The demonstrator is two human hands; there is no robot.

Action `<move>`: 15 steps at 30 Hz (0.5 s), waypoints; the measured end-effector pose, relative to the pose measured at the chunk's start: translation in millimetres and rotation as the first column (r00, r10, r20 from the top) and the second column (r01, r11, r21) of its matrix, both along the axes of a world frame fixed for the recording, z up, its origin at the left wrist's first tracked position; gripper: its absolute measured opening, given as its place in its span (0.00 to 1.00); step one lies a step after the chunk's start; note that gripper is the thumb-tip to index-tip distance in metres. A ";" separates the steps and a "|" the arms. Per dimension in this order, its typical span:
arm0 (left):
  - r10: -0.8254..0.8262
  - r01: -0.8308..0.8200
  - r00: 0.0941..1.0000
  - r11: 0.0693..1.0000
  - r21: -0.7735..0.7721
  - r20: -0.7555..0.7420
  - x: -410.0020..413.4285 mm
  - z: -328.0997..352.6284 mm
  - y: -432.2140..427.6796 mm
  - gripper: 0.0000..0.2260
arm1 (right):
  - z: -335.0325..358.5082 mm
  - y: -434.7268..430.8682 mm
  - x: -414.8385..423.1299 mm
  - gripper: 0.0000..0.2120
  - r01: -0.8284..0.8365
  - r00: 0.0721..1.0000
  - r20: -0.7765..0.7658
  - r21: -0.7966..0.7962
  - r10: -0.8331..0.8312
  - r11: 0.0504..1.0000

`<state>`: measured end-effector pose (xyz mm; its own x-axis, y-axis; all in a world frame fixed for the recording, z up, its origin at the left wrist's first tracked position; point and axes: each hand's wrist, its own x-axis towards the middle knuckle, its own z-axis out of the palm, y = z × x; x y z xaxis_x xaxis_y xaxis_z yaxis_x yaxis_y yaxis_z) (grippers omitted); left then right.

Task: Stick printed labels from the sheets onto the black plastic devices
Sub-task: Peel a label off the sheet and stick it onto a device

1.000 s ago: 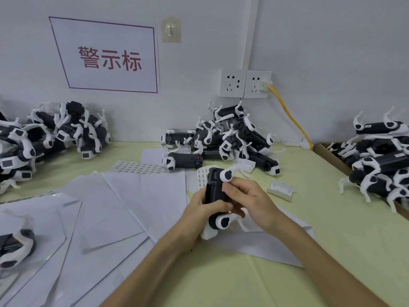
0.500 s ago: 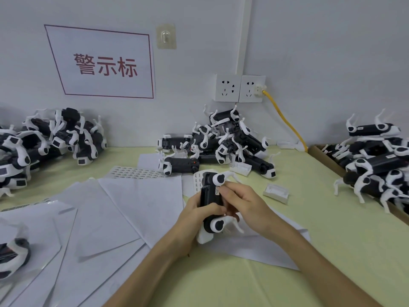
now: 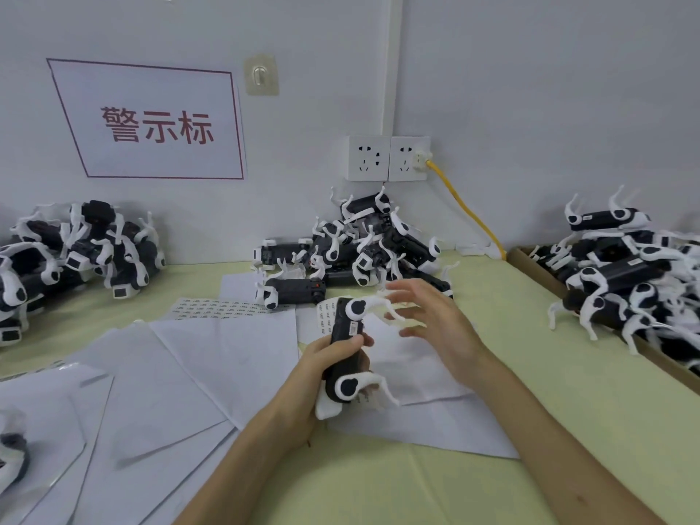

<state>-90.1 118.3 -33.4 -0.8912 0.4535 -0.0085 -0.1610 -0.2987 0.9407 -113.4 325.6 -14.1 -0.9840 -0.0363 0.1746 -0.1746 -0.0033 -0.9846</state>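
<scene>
One black device [image 3: 341, 324] with white legs is standing on end above the paper sheets [image 3: 227, 354] at the middle of the worktop [image 3: 530, 373], the left hand [image 3: 318, 369] wrapping its fingers around it while the right hand [image 3: 432, 320] is hovering just beside, fingers spread apart.

Wall sign [image 3: 155, 125] reads "警示标"; label sheets [image 3: 219, 308] illegible
</scene>
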 end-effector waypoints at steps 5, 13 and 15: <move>-0.111 0.107 0.994 0.982 -0.153 -0.016 3.3 -0.4 4.0 0.20 | 13.8 -12.9 7.9 0.22 -0.310 0.951 0.130 0.345 0.281 0.886; -0.123 0.130 0.991 0.979 -0.160 0.048 -1.4 -5.4 12.1 0.23 | 8.4 -2.1 9.5 0.23 -0.362 0.929 0.062 0.357 0.365 0.861; -0.068 0.069 0.991 0.998 -0.002 0.120 -3.6 -9.7 14.9 0.24 | 6.3 -0.4 6.2 0.24 -0.335 0.942 0.072 0.277 0.328 0.901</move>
